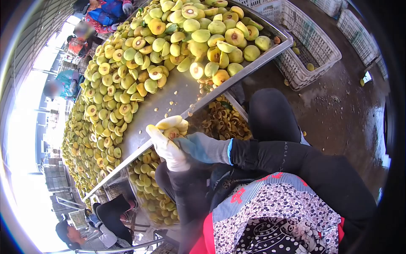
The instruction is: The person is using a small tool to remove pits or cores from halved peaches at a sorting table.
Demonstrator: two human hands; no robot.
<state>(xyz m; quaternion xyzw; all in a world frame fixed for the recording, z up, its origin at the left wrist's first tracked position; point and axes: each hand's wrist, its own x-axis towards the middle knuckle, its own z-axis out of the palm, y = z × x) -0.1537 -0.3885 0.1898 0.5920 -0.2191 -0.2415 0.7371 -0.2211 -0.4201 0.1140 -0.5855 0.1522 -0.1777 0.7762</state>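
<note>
My left hand (167, 142), in a whitish glove, is closed around a halved yellow peach (172, 133), its cut face and reddish-brown centre turned up. Against it presses my right hand (201, 147), in a grey-blue glove with fingers curled in. Whatever the right fingers grip is hidden. Both hands are just over the metal rim (144, 148) of a sorting table. Many yellow-green peach halves (158, 44) are heaped on that table, several with brown pits showing.
Below the rim, a bin of brown pits and scraps (222, 120) stands by my knee. Beside it is a container of peach halves (152, 186). White plastic crates (311, 63) stand at the right on the wet floor (338, 110). Other people work along the far side, and one person (101, 237) sits lower left.
</note>
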